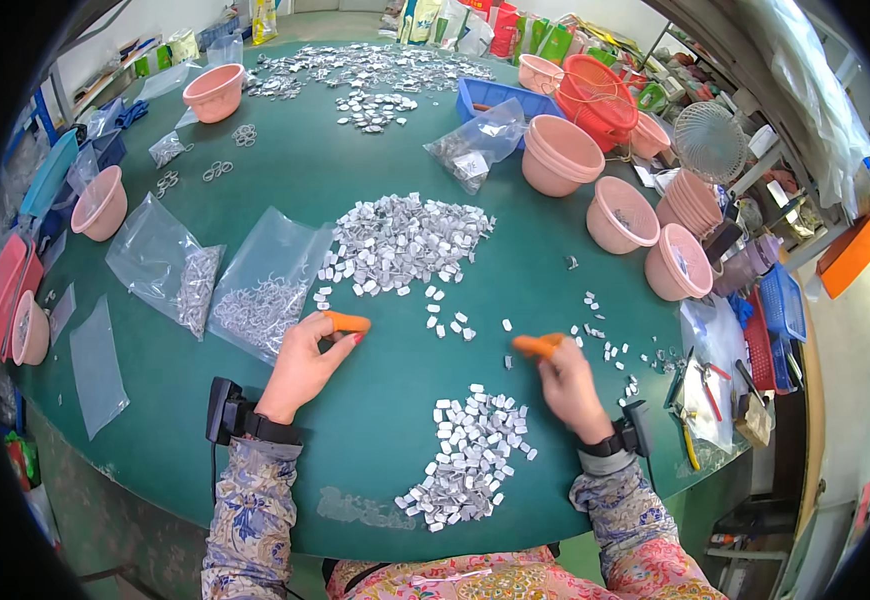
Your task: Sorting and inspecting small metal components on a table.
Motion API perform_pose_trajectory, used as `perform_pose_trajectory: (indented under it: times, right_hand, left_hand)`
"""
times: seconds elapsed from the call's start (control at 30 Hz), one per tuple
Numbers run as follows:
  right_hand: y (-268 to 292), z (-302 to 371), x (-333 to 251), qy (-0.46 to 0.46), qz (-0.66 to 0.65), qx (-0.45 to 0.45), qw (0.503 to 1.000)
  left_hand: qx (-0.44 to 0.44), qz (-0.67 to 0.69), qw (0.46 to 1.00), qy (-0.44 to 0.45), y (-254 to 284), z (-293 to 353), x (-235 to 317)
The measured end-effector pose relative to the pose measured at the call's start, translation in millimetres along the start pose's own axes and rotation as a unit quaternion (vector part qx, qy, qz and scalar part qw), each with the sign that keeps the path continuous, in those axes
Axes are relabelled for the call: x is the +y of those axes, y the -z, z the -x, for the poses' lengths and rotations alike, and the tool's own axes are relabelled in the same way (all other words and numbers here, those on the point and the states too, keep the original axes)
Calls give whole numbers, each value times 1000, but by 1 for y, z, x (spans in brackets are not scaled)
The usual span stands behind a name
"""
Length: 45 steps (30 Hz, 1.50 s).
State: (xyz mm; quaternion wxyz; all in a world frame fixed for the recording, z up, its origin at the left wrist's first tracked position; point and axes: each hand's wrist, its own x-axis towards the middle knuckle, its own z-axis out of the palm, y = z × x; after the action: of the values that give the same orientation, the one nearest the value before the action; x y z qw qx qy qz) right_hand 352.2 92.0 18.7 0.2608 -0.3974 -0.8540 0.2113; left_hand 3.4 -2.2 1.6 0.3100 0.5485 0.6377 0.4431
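My left hand (305, 362) is over the green table, its index finger in an orange finger cot and a gap between thumb and index; I see nothing in it. It is beside a clear bag of thin, pale curved pieces (267, 312). My right hand (567, 380), also with an orange finger cot, stretches its index finger leftward, and nothing shows in its grip. Next to that fingertip lies a small grey metal piece (508, 361). A large pile of small white-and-silver clips (410, 240) is beyond my hands. A smaller pile of the same clips (470, 460) lies nearer me.
Pink plastic bowls (623, 215) line the right edge, near a blue tray (505, 100). Pliers (707, 392) lie at the right. Another parts bag (195, 290) is at the left. More metal pieces (375, 70) cover the far end of the table (175, 410).
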Motion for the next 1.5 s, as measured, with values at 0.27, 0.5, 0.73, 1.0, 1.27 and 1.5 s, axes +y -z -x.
perform_pose_trajectory:
  times: [0.27, 0.5, 0.73, 1.0, 1.27, 1.5]
  right_hand:
    - [-6, -13, -8, 106, -37, -4, 994]
    - [20, -6, 32, 66, 256, 51, 963]
    - [-8, -30, -13, -1, 67, 33, 997]
    - [-37, -53, -19, 78, 34, 19, 996]
    - [-17, -38, 4, -21, -89, 106, 990]
    - [-24, -33, 5, -39, 41, 60, 997]
  left_hand:
    - [3, -5, 1000, -13, -2, -2, 5]
    - [1, 6, 999, -33, -4, -2, 0]
    - [6, 3, 999, -37, -2, -1, -3]
    - [9, -19, 1000, -21, -2, -1, 2]
    - [-1, 4, 1000, -19, -1, -1, 5]
    - [-16, 2, 1000, 7, -2, -4, 8]
